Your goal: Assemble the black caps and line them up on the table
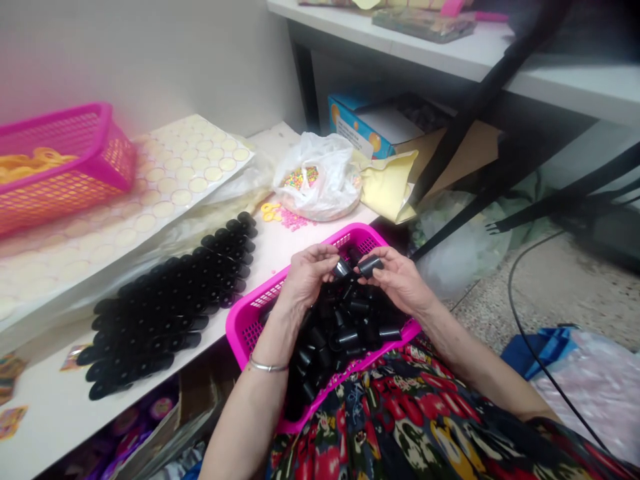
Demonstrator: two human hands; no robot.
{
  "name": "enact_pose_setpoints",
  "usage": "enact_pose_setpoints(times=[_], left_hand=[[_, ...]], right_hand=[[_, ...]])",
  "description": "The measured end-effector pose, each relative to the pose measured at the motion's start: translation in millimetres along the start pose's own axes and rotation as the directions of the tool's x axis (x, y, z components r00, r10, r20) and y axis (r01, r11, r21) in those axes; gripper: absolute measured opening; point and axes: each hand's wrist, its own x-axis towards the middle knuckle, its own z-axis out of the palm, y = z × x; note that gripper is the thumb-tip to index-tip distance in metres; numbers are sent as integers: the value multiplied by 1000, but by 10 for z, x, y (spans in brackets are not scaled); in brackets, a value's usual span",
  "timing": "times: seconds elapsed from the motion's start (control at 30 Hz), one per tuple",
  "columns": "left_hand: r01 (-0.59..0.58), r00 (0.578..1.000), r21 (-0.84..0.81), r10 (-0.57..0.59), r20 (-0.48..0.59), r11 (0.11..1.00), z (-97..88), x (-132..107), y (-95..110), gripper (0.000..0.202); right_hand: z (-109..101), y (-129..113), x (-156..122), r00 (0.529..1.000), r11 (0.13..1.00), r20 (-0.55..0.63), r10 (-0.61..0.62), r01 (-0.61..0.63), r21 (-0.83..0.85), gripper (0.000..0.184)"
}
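Above a pink plastic basket point(239, 333) my two hands meet, each with a small black piece in its fingers. My left hand point(313, 273) pinches a glossy black cylindrical piece point(342, 268). Another black cylinder point(370, 267) is gripped between the thumb and fingers of my right hand point(397, 277). The two pieces are close together but look apart. Under my hands the basket holds many loose black cylinders point(347, 337). It rests against my lap, over patterned cloth point(390, 413). Left of it, many black pieces point(175, 300) lie in tight rows on the white table point(220, 333).
A pink basket point(113, 150) of yellow pieces and a sheet of round stickers point(200, 157) lie at left. Behind are a plastic bag point(330, 190) of coloured beads and yellow paper point(387, 183). Black metal legs point(465, 100) and a dark cable point(520, 320) are at right.
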Motion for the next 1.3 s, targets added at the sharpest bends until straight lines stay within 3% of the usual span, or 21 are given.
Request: enact_pose_setpoints(times=[0.1,0.2,0.3,0.37,0.6,0.73,0.93,1.1,1.3], left_hand=[[18,1000,0,-18,18,1000,-29,-28,-31,25],[-10,999,338,-3,39,941,-72,4,-119,17],[-85,991,781,-31,132,619,-53,86,-193,12],[-97,990,898,-54,132,429,18,172,-237,17],[63,996,967,-82,-44,245,322,511,-476,40],[33,996,977,-93,-14,209,308,534,-527,44],[-125,988,976,-65,138,176,171,421,-454,29],[-226,962,937,-92,258,265,71,427,-435,26],[-202,957,882,-107,270,425,-26,483,-386,26]], right_hand=[[37,6,0,999,1000,30,14,-14,-5,31],[2,-28,13,1000,999,-9,-9,9,-51,30],[-95,-64,28,994,996,-96,-54,46,-78,31],[-162,-73,31,988,995,-141,-65,54,-79,32],[-253,-49,16,983,996,-168,-72,62,-66,29],[-271,-28,22,981,994,-176,-79,64,-91,30],[-246,2,41,984,998,-173,-44,34,-60,32],[-247,25,56,986,999,-165,-10,5,-31,31],[-256,22,50,985,999,-171,-29,21,-49,30]])
